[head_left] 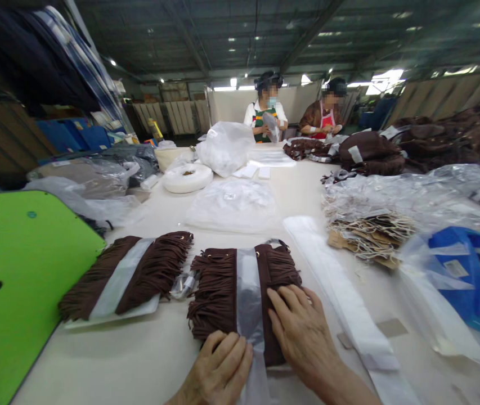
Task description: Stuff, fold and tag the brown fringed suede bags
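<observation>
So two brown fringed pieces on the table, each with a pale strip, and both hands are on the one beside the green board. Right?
No: the left hand and right hand are on the other brown fringed piece, the one farther from the green board. The head view shows it. The rest stands.

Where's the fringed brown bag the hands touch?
In the head view, that brown bag lies lower centre, between another fringed bag at left and white strips at right.

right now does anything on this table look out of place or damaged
Nothing looks clearly spilled or damaged. The left fringed bag sits askew, slanted beside the straighter bag, and the corded brown cards lie in a ragged heap at right.
</observation>
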Tool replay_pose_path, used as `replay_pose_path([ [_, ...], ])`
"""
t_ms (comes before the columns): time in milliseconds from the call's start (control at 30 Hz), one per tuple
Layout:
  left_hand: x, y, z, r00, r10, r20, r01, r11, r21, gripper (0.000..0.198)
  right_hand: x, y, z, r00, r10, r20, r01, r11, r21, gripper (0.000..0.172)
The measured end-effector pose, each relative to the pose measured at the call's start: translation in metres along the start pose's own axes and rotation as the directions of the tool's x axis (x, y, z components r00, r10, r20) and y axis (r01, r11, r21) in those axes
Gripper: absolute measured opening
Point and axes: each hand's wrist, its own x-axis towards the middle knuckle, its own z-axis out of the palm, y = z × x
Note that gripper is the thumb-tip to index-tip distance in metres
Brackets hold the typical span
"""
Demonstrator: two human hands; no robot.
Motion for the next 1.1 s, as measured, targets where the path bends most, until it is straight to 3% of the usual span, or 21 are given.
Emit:
replay_pose_path([
  [100, -0.001, 0.000, 0.004, 0.999, 0.006, -0.031, -0.007, 1.000, -0.013, 0.033, 0.000, 0.031, 0.009, 0.987, 0.151, 0.062, -0.131, 0.957, -0.258, 0.020],
  [167, -0.001, 0.001, 0.003, 0.999, 0.007, -0.049, -0.008, 1.000, -0.015, 0.033, -0.012, 0.059, 0.003, 0.977, 0.210, 0.032, -0.182, 0.906, -0.383, 0.025],
  [267, 0.002, 0.001, -0.005, 1.000, -0.001, -0.013, 0.000, 0.999, -0.034, 0.036, -0.035, 0.074, -0.018, 0.984, 0.157, -0.090, -0.179, 0.916, -0.359, 0.029],
  [367, 0.008, 0.000, -0.018, 0.991, -0.012, 0.137, 0.020, 0.998, -0.056, 0.037, -0.054, 0.044, -0.031, 0.992, -0.056, -0.113, 0.048, 0.996, -0.068, 0.023],
  [433, 0.012, -0.001, -0.025, 0.977, 0.000, 0.215, 0.012, 0.998, -0.056, 0.036, -0.064, 0.013, -0.027, 0.970, -0.235, -0.054, 0.240, 0.963, 0.119, 0.025],
  [500, 0.015, -0.003, -0.029, 0.969, 0.019, 0.245, -0.006, 0.999, -0.054, 0.034, -0.072, -0.013, -0.015, 0.945, -0.323, -0.061, 0.328, 0.924, 0.198, 0.024],
  [633, 0.022, -0.005, -0.030, 0.974, 0.024, 0.227, -0.016, 0.999, -0.041, 0.031, -0.083, -0.035, 0.007, 0.949, -0.310, -0.062, 0.316, 0.923, 0.221, 0.027],
  [733, 0.026, -0.006, -0.029, 0.980, 0.017, 0.200, -0.012, 0.999, -0.030, 0.030, -0.084, -0.037, 0.010, 0.968, -0.244, -0.057, 0.250, 0.945, 0.212, 0.031],
  [867, 0.024, -0.006, -0.026, 0.983, 0.039, 0.180, -0.035, 0.999, -0.028, 0.032, -0.082, -0.041, 0.014, 0.965, -0.259, -0.043, 0.262, 0.941, 0.213, 0.039],
  [1033, 0.014, -0.005, -0.018, 0.980, 0.051, 0.194, -0.047, 0.999, -0.025, 0.037, -0.081, -0.054, 0.029, 0.920, -0.323, -0.222, 0.368, 0.907, 0.205, 0.032],
  [1100, 0.011, -0.004, -0.017, 0.983, 0.051, 0.178, -0.048, 0.999, -0.021, 0.037, -0.081, -0.056, 0.030, 0.917, -0.329, -0.226, 0.375, 0.905, 0.203, 0.029],
])
